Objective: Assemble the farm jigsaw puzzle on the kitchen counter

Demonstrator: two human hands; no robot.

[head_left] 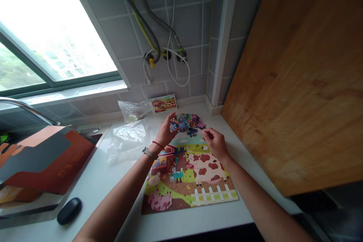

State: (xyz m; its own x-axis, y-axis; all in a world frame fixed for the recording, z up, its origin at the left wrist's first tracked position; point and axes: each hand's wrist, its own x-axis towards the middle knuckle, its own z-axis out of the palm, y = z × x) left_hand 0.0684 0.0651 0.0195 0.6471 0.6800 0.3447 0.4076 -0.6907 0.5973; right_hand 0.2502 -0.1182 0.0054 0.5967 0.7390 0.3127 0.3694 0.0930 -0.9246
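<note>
A farm jigsaw puzzle (pixel 181 185) with a cow, a pink pig and a white fence lies on the white counter. Behind its far edge is a heap of loose, colourful pieces (pixel 188 121). My left hand (pixel 166 130), its fingers apart, is at the left side of the heap, above the puzzle's far left corner; nothing shows in its grasp. My right hand (pixel 214 140) is by the puzzle's far right corner, thumb and index finger pinched together; what they hold, if anything, is too small to make out.
A picture card (pixel 163 104) leans against the tiled wall. Clear plastic bags (pixel 129 136) lie left of the puzzle. Further left are an orange and grey box (pixel 51 159), a dark oval case (pixel 69 210) and a faucet (pixel 28 109). A wooden panel (pixel 297 83) borders the right.
</note>
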